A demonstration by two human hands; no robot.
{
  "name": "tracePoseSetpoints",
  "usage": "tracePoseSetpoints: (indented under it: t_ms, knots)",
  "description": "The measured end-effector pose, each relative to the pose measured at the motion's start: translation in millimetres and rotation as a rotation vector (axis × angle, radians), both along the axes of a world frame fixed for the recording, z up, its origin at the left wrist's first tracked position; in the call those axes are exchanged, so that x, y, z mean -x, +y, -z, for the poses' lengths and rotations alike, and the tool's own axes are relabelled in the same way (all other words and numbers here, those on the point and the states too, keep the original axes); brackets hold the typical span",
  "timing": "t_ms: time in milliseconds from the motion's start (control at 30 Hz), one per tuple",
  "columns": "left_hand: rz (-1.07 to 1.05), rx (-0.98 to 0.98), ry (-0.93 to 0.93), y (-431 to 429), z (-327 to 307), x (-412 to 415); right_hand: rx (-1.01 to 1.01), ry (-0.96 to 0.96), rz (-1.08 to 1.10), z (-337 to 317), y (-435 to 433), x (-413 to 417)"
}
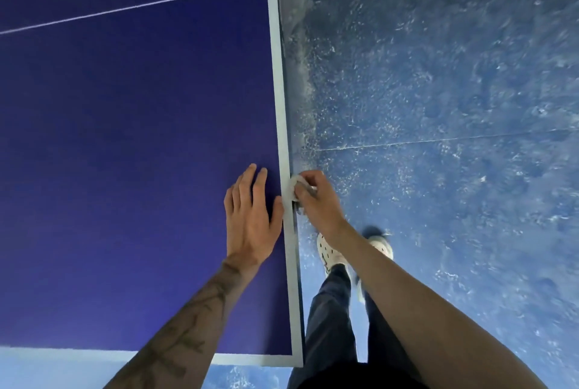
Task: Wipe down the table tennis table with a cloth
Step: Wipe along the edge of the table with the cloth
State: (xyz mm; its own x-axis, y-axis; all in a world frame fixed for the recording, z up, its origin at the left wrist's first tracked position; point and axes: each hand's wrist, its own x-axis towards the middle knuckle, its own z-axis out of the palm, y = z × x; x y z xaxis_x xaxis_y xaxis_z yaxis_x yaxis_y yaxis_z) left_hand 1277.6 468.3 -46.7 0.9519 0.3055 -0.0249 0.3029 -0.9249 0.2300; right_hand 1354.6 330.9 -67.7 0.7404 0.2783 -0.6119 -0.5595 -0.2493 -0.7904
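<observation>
The right hand (317, 199) hides most of the cloth (293, 185).

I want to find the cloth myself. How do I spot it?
Start at the big blue table tennis table and follow its pale right border toward the near corner. There the right hand grips a small whitish cloth against the edge; the left hand beside it lies flat, holding nothing.

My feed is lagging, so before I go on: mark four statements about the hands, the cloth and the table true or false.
1. The right hand grips the cloth. True.
2. The left hand lies flat on the table. True.
3. The cloth is at the middle of the table. False: it is at the side edge, near a corner.
4. The left hand holds a second cloth. False: it holds nothing.
</observation>
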Motion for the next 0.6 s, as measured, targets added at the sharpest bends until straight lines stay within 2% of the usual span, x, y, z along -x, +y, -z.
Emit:
tracePoseSetpoints:
  t_ms: [167,233,433,600]
  knots:
    - [-0.127,0.041,0.041,9,-9,-83,0.039,0.163,-0.029,3,-16,38]
    - [-0.179,0.037,0.038,12,-9,-107,0.069,0.156,-0.043,9,-6,19]
    - [-0.224,-0.018,0.034,34,3,-168,-0.02,0.042,0.021,20,41,-103]
    - [-0.273,-0.023,-0.018,31,17,-198,-0.062,0.192,-0.001,15,21,-70]
